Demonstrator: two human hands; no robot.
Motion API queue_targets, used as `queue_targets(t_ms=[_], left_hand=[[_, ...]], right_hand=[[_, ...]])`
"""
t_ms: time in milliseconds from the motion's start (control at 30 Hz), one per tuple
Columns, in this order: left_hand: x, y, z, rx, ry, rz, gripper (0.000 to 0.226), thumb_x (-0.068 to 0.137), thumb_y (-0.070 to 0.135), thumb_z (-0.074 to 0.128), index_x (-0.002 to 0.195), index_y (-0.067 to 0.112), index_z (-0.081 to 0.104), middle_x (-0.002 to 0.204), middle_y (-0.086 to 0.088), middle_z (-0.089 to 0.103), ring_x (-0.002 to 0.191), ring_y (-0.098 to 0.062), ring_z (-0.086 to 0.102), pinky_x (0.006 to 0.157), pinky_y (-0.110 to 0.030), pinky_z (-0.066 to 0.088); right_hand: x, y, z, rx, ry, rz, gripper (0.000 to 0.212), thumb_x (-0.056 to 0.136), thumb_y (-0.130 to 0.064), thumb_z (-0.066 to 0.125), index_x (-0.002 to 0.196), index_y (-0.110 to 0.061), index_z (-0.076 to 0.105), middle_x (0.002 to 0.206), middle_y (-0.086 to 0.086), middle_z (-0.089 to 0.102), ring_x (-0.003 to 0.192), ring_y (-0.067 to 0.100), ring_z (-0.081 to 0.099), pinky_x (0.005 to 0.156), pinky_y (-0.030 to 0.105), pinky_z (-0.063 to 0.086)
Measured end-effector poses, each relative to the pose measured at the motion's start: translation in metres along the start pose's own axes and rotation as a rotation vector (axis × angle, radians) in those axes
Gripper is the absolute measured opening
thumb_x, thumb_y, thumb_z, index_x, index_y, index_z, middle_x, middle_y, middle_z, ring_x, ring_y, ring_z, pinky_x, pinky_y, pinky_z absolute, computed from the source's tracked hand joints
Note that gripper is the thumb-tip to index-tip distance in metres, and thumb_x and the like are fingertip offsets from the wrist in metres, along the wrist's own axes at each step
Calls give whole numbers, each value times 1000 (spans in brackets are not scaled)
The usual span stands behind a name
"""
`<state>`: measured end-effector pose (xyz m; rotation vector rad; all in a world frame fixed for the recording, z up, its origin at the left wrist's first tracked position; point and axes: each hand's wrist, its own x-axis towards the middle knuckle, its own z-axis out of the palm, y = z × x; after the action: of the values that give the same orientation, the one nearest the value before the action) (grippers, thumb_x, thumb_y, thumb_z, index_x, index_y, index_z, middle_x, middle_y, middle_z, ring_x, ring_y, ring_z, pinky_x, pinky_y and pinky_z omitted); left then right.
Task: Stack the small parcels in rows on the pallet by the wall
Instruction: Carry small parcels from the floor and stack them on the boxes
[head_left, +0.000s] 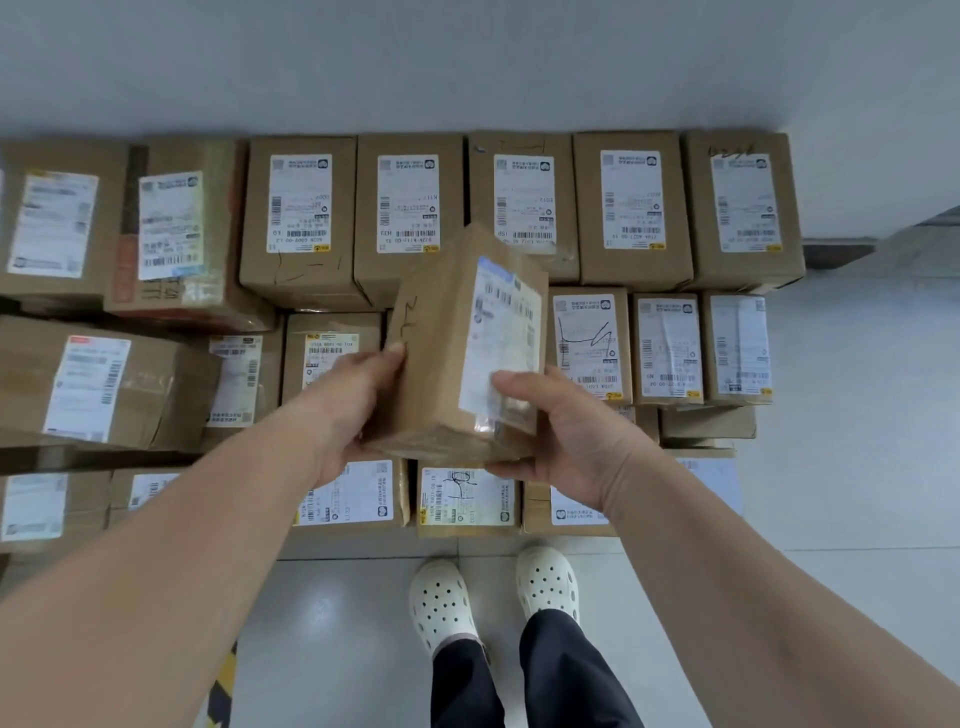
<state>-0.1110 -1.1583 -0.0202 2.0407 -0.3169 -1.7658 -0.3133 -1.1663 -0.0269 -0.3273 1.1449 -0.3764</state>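
I hold a small brown cardboard parcel (457, 343) with a white shipping label, tilted, in the air above the stacked rows. My left hand (348, 400) grips its left side, thumb on top. My right hand (561, 436) grips its near right corner, thumb lying on the label. Below it, rows of similar labelled parcels (410, 213) run along the white wall (467, 62). A nearer, lower row of small parcels (667, 348) sits to the right. The pallet itself is hidden under the boxes.
Larger boxes (88, 384) are piled at the left. More small parcels (467, 499) lie at the front edge, just ahead of my white clogs (493, 592). Grey tiled floor (857, 415) stretches to the right, and a yellow-black floor marking (223, 686) lies at lower left.
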Motion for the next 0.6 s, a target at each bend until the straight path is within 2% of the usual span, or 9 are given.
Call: queue_targets(t_ms=[33, 100, 133, 200, 300, 433, 500, 600], left_hand=[[1, -5, 3, 81, 50, 33, 43, 95, 47, 57, 132, 28, 47, 115, -4, 66, 95, -23, 64, 86, -44, 54], [-1, -12, 12, 171, 61, 61, 33, 100, 44, 50, 130, 33, 44, 104, 1, 66, 84, -17, 62, 81, -39, 49], [-1, -15, 17, 210, 35, 46, 30, 101, 47, 45, 128, 35, 46, 101, 3, 66, 89, -18, 62, 85, -40, 46], [2, -22, 30, 210, -57, -19, 38, 99, 59, 36, 126, 37, 51, 104, 3, 69, 103, -20, 61, 92, -44, 43], [15, -33, 48, 130, -161, -82, 50, 94, 68, 34, 126, 36, 55, 108, -1, 72, 106, -23, 64, 95, -46, 49], [37, -43, 66, 60, -143, -80, 34, 101, 49, 43, 129, 31, 51, 109, -3, 69, 101, -22, 64, 90, -40, 52], [48, -43, 71, 34, -126, -61, 29, 103, 40, 44, 129, 30, 50, 109, -3, 68, 100, -21, 63, 88, -40, 51], [66, -42, 75, 49, -102, -9, 35, 104, 28, 43, 139, 33, 45, 122, 0, 64, 111, -21, 60, 92, -39, 51]], right_hand=[[1, 5, 0, -55, 36, -9, 42, 84, -24, 73, 121, -27, 56, 111, 6, 72, 104, 30, 66, 88, 50, 56], [2, 14, -1, -122, 87, -24, 40, 85, -24, 74, 120, -33, 56, 108, 0, 73, 105, 26, 67, 92, 50, 55], [3, 17, -2, -149, 113, -37, 40, 85, -25, 75, 119, -35, 56, 106, -4, 74, 104, 22, 67, 93, 49, 54], [8, 21, -5, -215, 168, -61, 40, 86, -26, 75, 119, -37, 54, 103, -10, 73, 101, 16, 68, 92, 47, 55], [19, 21, -9, -306, 231, -90, 39, 90, -25, 71, 121, -32, 49, 103, -11, 70, 91, 8, 68, 77, 34, 58], [41, 16, -17, -482, 282, -143, 39, 94, -19, 66, 126, -28, 46, 108, -10, 66, 94, 7, 64, 85, 31, 55], [53, 15, -21, -539, 311, -155, 41, 95, -20, 63, 130, -27, 45, 113, -9, 65, 95, 6, 63, 81, 28, 53], [67, 15, -24, -615, 403, -167, 39, 95, -24, 62, 131, -26, 47, 119, -5, 63, 98, 11, 62, 73, 25, 52]])
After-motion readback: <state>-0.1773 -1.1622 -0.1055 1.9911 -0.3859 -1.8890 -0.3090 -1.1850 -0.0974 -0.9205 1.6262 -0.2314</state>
